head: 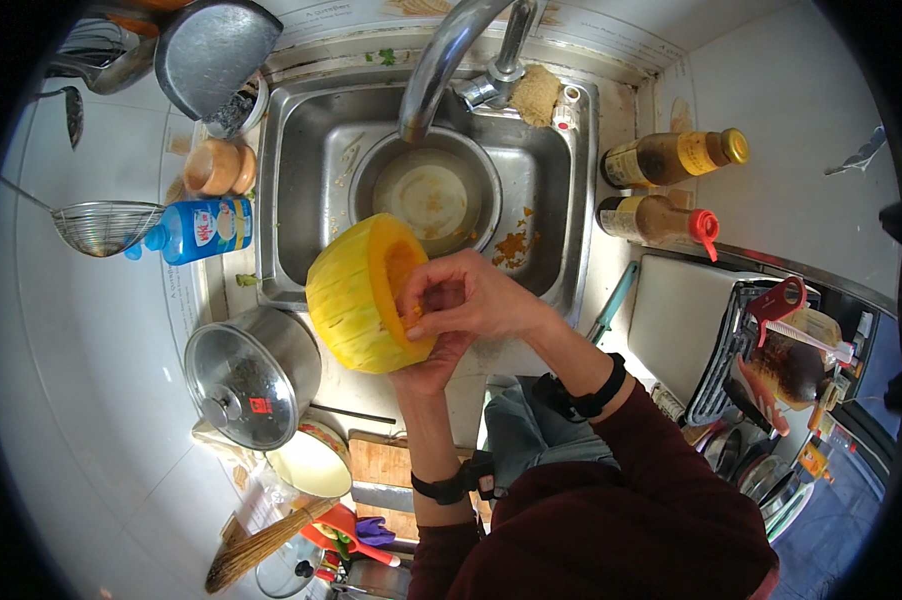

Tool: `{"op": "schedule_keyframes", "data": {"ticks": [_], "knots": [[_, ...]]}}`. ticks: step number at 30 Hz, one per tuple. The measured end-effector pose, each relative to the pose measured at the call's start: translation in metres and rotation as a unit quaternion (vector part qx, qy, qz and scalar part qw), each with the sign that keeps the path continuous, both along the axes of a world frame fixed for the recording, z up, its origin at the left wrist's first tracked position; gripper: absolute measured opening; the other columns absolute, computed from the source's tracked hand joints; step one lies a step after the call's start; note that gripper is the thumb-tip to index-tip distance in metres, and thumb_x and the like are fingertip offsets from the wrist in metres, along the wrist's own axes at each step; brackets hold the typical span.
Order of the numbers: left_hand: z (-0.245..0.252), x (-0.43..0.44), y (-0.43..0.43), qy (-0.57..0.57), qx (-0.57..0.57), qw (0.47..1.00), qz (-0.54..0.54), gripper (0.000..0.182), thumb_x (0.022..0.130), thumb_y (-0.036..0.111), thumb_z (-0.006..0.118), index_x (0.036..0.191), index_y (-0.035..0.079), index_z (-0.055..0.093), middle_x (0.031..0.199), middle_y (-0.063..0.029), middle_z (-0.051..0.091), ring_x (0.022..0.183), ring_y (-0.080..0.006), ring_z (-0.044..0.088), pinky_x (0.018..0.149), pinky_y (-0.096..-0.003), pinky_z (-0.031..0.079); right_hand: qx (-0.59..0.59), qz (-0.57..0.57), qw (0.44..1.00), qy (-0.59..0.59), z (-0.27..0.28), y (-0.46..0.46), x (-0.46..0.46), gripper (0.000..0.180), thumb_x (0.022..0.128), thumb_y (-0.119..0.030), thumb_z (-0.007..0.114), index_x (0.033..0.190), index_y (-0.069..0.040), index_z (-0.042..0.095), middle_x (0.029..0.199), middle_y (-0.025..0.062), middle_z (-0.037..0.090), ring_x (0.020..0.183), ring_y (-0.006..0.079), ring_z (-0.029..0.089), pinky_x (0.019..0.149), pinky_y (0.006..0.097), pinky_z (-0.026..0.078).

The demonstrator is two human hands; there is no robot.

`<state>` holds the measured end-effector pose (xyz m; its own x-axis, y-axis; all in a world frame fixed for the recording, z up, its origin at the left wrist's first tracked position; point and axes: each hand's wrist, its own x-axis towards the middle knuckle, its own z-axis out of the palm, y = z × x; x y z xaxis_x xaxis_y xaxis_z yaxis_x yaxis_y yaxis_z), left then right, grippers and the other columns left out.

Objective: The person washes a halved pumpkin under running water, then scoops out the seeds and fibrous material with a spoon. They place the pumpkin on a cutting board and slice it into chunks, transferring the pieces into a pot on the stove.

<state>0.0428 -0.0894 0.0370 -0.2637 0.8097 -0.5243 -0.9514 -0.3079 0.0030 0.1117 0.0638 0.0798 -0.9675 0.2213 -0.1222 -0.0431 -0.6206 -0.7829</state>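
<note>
A peeled yellow pumpkin piece, hollow and orange inside, is tilted with its opening towards the right, over the sink's front edge. My left hand supports it from below and behind; most of those fingers are hidden. My right hand reaches into the opening, its fingers bent together around a bit of orange pulp. Behind the pumpkin, a round metal basin with cloudy water sits in the steel sink, below the faucet. Orange scraps lie on the sink floor to the right of the basin.
Left of the sink stand a blue detergent bottle and a steel pot with a glass lid. On the right are two sauce bottles and a teal-handled knife. A cutting board lies near my left forearm.
</note>
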Motion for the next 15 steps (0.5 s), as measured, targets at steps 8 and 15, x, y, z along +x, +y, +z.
{"op": "schedule_keyframes", "data": {"ticks": [8, 15], "knots": [[-0.003, -0.015, 0.009, -0.120, 0.109, 0.986, 0.045, 0.059, 0.096, 0.037, 0.056, 0.145, 0.005, 0.047, 0.094, -0.0051, 0.054, 0.086, -0.0170, 0.051, 0.105, -0.0485, 0.036, 0.003, -0.143, 0.990, 0.014, -0.026, 0.039, 0.050, 0.018, 0.082, 0.005, 0.076, 0.096, -0.002, 0.068, 0.096, 0.0049, 0.071, 0.086, 0.0127, 0.068, 0.078, 0.0262, 0.056], [-0.004, -0.027, -0.002, -0.058, 0.067, 0.995, 0.040, 0.056, 0.098, 0.031, 0.054, 0.146, 0.002, 0.047, 0.083, -0.0041, 0.049, 0.074, -0.0134, 0.044, 0.103, -0.0428, 0.033, 0.683, 0.035, 0.681, -0.261, -0.107, 0.049, 0.067, 0.025, 0.080, -0.009, 0.076, 0.104, -0.002, 0.073, 0.107, 0.0142, 0.072, 0.090, 0.0375, 0.071, 0.083, 0.0453, 0.058]]}}
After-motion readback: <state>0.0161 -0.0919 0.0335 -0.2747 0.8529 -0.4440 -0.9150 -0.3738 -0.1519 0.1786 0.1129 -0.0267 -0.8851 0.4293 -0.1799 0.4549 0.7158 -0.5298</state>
